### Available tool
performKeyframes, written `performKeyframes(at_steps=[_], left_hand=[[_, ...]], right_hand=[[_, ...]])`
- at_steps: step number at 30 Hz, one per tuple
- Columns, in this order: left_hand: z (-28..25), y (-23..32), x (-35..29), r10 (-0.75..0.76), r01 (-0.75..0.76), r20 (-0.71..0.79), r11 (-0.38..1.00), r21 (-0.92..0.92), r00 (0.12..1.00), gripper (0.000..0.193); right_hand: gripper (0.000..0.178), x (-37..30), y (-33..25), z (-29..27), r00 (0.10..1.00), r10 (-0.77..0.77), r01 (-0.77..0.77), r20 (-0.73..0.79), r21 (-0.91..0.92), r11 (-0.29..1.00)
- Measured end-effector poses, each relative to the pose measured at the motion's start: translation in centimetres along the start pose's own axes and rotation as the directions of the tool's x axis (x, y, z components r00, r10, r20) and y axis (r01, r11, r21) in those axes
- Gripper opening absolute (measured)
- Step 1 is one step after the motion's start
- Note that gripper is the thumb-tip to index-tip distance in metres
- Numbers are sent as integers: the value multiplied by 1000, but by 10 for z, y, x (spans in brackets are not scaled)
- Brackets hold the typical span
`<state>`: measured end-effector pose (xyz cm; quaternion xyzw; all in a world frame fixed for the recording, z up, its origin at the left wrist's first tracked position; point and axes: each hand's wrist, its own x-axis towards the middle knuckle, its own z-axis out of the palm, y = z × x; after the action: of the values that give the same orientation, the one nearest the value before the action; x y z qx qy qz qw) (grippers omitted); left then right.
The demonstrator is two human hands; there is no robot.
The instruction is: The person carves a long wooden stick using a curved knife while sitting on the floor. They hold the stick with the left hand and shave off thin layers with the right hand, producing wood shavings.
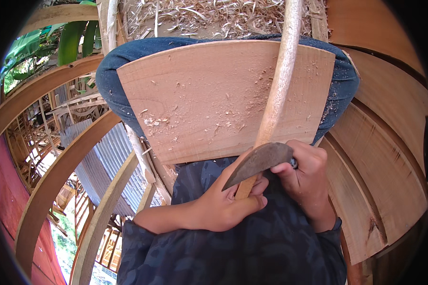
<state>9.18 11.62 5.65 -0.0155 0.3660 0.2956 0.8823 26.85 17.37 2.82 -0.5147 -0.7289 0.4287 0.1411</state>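
Observation:
A long wooden pole [277,95] slants from the top of the view down toward my body. Its upper part looks pale and rough, the lower end smoother and tan. Near that lower end, my left hand [230,204] is closed around it, fingers wrapped. My right hand [306,171] grips a curved knife [260,162], whose broad dark blade lies across the pole just above the left hand, the tip pointing down-left. Most of the knife's handle is hidden in the fist. Beneath the pole, a flat wooden board [209,95] rests across my lap, sprinkled with fine shavings.
Curly wood shavings [199,16] cover the floor beyond my knees. Wooden planks [380,161] form a wall close on the right. At left runs a railing of curved wooden slats [64,185], with corrugated metal sheet [104,161] and green leaves [71,42] beyond it.

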Motion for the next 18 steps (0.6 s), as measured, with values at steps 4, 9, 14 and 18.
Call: performKeyframes(at_steps=[4,9,14,18], left_hand=[[-2,2,0,49,-48,-22,997,55,999,62],[8,5,-8,48,-48,-3,997,68,999,43],[-6,3,-15,9,-8,-8,996,89,1000,53],[1,7,-3,25,-24,-9,993,118,1000,40]], right_hand=[[57,12,11,-4,996,-93,87,-10,-259,962],[62,39,60,-28,862,313,-419,-399,-212,883],[61,1,96,-90,865,316,-399,-390,-154,904],[55,3,9,-19,982,102,-95,-160,51,994]])
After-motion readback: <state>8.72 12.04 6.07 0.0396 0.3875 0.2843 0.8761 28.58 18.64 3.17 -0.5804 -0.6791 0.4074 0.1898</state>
